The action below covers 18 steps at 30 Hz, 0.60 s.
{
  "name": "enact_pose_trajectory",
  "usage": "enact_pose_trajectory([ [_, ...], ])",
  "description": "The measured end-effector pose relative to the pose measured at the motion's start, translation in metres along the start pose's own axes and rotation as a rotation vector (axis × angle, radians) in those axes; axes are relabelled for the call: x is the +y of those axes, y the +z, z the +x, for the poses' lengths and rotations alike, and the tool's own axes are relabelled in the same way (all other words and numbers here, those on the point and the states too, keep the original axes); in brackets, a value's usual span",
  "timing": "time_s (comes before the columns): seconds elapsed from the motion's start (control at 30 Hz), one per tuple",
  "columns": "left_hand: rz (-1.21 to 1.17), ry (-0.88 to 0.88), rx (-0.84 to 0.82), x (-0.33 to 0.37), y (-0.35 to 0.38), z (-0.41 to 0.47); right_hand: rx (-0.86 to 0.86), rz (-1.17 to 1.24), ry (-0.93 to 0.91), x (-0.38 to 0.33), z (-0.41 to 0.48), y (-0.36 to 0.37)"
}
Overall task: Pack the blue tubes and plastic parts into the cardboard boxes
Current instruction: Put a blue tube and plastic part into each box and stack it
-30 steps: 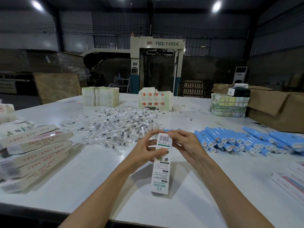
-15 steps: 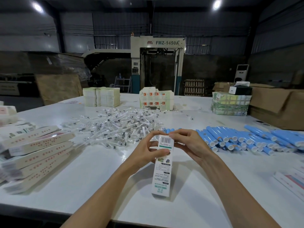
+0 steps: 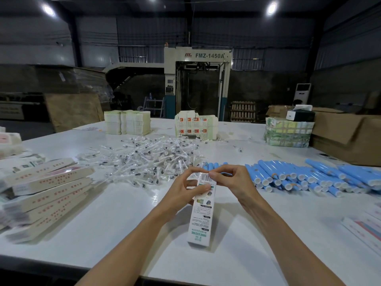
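White carton [image 3: 201, 211] held by both hands [image 3: 186, 189] [image 3: 234, 182] beside blue tubes [image 3: 299, 178].

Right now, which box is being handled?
The box standing on end at centre: the left hand grips it near the top, the right hand pinches its top edge. The others lie flat: the left pile and the right-edge boxes.

White table [image 3: 115, 221]; blue tubes [image 3: 309, 178]; plastic parts [image 3: 148, 159]; stacked boxes [image 3: 45, 193].
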<state>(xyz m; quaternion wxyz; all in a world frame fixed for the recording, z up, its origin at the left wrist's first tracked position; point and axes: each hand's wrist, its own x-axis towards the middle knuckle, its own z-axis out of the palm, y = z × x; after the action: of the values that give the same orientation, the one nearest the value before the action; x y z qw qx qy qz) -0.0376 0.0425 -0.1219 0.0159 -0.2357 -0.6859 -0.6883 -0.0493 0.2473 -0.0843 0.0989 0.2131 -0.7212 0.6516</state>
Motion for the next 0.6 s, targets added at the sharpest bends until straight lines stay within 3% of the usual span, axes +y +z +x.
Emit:
enact_pose_trajectory([
  [0.3, -0.037, -0.024, 0.25, -0.009, 0.011, 0.005, 0.016, 0.037, 0.013, 0.015, -0.003, 0.017],
  [0.6, -0.142, -0.061, 0.274, -0.01, 0.009, 0.006, 0.081, 0.131, 0.063, 0.021, -0.006, 0.028],
])
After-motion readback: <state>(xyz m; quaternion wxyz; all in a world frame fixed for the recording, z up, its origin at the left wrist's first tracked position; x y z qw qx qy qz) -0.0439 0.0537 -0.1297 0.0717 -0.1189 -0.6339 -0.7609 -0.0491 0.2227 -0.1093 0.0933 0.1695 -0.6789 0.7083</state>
